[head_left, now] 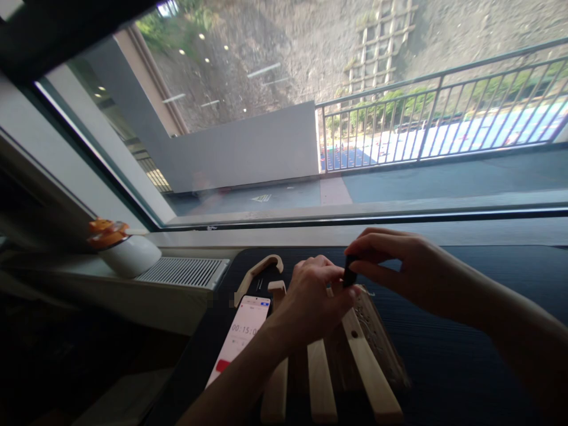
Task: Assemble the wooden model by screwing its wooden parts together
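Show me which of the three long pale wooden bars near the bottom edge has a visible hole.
The rightmost long pale wooden bar: its dark round hole sets it apart. The left bar and middle bar, partly hidden, show none.

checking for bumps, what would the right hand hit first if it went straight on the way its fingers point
Beyond the black piece it holds, the right hand would probably meet the left hand first; depth between them is hard to judge.
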`<state>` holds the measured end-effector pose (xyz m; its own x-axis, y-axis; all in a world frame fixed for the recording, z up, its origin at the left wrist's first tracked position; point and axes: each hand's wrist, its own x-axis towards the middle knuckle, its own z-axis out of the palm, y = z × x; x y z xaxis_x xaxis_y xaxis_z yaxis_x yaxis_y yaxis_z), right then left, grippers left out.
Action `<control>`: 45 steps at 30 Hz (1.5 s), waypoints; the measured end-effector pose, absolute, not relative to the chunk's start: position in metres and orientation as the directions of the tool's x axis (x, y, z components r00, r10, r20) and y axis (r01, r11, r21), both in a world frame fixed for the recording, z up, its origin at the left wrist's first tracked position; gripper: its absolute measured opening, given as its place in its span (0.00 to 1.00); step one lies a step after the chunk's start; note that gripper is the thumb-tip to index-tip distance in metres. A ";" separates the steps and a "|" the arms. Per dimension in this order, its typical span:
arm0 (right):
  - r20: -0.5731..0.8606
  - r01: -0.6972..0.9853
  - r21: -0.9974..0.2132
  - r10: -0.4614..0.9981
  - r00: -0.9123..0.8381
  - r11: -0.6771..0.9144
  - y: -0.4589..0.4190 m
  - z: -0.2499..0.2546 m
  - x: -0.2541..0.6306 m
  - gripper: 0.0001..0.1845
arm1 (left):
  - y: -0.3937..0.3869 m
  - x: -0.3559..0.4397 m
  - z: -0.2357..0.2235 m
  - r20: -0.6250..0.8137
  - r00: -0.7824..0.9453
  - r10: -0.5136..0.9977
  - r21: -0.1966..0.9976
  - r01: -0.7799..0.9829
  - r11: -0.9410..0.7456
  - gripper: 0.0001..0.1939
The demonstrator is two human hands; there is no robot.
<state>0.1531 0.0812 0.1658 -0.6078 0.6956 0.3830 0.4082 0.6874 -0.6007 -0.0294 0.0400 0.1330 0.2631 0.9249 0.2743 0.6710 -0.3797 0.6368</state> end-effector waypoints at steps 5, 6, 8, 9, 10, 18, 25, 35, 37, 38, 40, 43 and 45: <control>0.395 0.476 -0.557 0.721 -0.570 0.681 0.079 0.162 0.146 0.05 | 0.040 -0.029 0.136 0.271 0.287 0.919 0.633 0.667 -0.394 0.06; 0.403 0.497 -0.539 0.726 -0.557 0.680 0.078 0.161 0.144 0.03 | 0.040 -0.028 0.136 0.272 0.294 0.916 0.629 0.666 -0.400 0.05; 0.411 0.514 -0.516 0.724 -0.554 0.686 0.077 0.161 0.142 0.01 | 0.040 -0.029 0.135 0.275 0.308 0.911 0.622 0.665 -0.413 0.06; 0.410 0.499 -0.514 0.711 -0.572 0.698 0.077 0.161 0.141 0.03 | 0.040 -0.029 0.134 0.277 0.315 0.908 0.619 0.664 -0.419 0.06; 0.407 0.470 -0.519 0.690 -0.599 0.714 0.077 0.161 0.142 0.05 | 0.041 -0.029 0.134 0.279 0.321 0.905 0.617 0.662 -0.425 0.06; 0.360 0.324 -0.607 0.615 -0.702 0.726 0.083 0.164 0.153 0.11 | 0.041 -0.030 0.132 0.284 0.319 0.904 0.621 0.658 -0.427 0.08; 0.321 0.463 -0.585 0.715 -0.622 0.666 0.081 0.163 0.151 0.10 | 0.040 -0.030 0.135 0.266 0.308 0.913 0.636 0.656 -0.407 0.06; 0.358 0.386 -0.560 0.635 -0.685 0.733 0.075 0.167 0.145 0.11 | 0.042 -0.028 0.132 0.310 0.315 0.897 0.631 0.637 -0.442 0.05; 0.341 0.346 -0.591 0.615 -0.711 0.729 0.076 0.168 0.147 0.13 | 0.042 -0.029 0.132 0.306 0.327 0.894 0.625 0.639 -0.448 0.06; 0.335 0.340 -0.603 0.616 -0.713 0.721 0.077 0.168 0.148 0.13 | 0.042 -0.029 0.131 0.303 0.329 0.894 0.623 0.641 -0.447 0.06; 0.324 0.346 -0.619 0.630 -0.706 0.705 0.079 0.167 0.149 0.12 | 0.042 -0.030 0.131 0.297 0.325 0.898 0.621 0.648 -0.440 0.06; 0.310 0.396 -0.615 0.671 -0.674 0.682 0.080 0.165 0.149 0.10 | 0.041 -0.030 0.131 0.288 0.310 0.906 0.624 0.657 -0.423 0.07; 0.311 0.444 -0.597 0.702 -0.640 0.668 0.079 0.164 0.148 0.10 | 0.041 -0.030 0.132 0.282 0.306 0.909 0.629 0.656 -0.416 0.07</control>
<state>0.1484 0.0792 0.1644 -0.6403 0.7025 0.3106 0.4435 0.6683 -0.5972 -0.0297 0.0408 0.1318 0.3064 0.9092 0.2820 0.6564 -0.4164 0.6292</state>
